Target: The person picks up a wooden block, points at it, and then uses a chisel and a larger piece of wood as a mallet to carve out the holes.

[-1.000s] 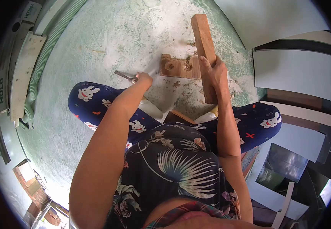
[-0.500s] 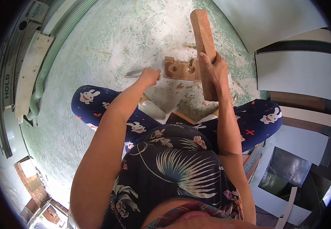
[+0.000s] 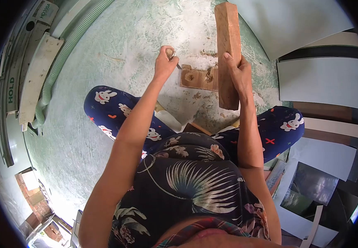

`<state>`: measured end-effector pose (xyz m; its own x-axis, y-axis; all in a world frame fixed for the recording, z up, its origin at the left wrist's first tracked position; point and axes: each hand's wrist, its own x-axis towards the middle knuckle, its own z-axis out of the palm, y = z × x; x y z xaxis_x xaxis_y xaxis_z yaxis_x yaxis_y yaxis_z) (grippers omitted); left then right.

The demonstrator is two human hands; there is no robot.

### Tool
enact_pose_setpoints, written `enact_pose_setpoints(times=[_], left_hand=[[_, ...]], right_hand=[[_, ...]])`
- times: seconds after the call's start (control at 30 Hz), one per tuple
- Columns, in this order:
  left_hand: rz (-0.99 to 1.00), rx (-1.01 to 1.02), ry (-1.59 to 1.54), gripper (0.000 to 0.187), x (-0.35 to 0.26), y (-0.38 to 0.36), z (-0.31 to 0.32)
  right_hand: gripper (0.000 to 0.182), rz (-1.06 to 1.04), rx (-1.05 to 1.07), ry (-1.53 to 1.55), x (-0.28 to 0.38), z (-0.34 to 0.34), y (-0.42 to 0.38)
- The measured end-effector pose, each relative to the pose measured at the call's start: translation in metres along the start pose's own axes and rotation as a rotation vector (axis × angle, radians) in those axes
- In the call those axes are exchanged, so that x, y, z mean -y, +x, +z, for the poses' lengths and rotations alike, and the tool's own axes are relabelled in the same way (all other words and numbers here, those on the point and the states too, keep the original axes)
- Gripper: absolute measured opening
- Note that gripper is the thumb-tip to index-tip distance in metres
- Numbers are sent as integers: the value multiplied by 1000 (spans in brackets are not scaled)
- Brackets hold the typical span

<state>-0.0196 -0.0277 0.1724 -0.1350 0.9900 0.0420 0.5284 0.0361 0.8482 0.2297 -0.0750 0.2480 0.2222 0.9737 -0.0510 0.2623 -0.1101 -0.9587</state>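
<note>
In the head view my left hand (image 3: 165,66) is closed around a chisel (image 3: 170,53). The round wooden butt of its handle faces up, and a bit of dark blade shows below the fingers, near the left end of a wooden board. That board (image 3: 198,84) lies on the floor with two rough hollows cut in its face. My right hand (image 3: 239,72) grips a long, squared wooden block (image 3: 228,35), thumb on top and fingers around the right side. The block is held lengthwise over the board's right end, hiding it.
Wood chips (image 3: 198,96) are scattered on the greenish floor (image 3: 117,62) around the board. My crossed legs (image 3: 117,108) flank the work. A ribbed green hose (image 3: 59,58) and long machine rails stand at left. Pale panels (image 3: 323,78) lean at right.
My left hand has risen and turned the chisel, whose blade pointed left before and now points down toward the board. The block has shifted slightly right and stands straighter.
</note>
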Motion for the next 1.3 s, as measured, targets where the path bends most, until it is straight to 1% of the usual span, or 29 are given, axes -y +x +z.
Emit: enact_pose_setpoints(times=[0.17, 0.27, 0.37, 0.53, 0.77, 0.97, 1.2, 1.3], left_hand=[[38, -89, -270, 24, 8, -22, 15], [20, -88, -290, 23, 12, -30, 22], [-29, -22, -284, 24, 18, -33, 28], [-44, 8, -185, 25, 20, -39, 36], [-47, 13, -71, 30, 23, -37, 45], [-78, 16, -87, 28, 15, -32, 43], [-51, 7, -46, 26, 5, -32, 44], [-30, 19, -39, 25, 4, -30, 45]], right_hand=[[61, -19, -1, 40, 17, -6, -9], [59, -29, -12, 74, 25, -8, -14], [58, -36, -16, 93, 25, -8, -16], [59, -41, 6, 38, 26, -10, -20], [59, -67, 47, 8, 25, -4, -24], [58, -78, 74, -35, 27, 1, -29], [58, -121, 77, -64, 24, 4, -29], [58, -82, 91, -73, 30, 4, -33]])
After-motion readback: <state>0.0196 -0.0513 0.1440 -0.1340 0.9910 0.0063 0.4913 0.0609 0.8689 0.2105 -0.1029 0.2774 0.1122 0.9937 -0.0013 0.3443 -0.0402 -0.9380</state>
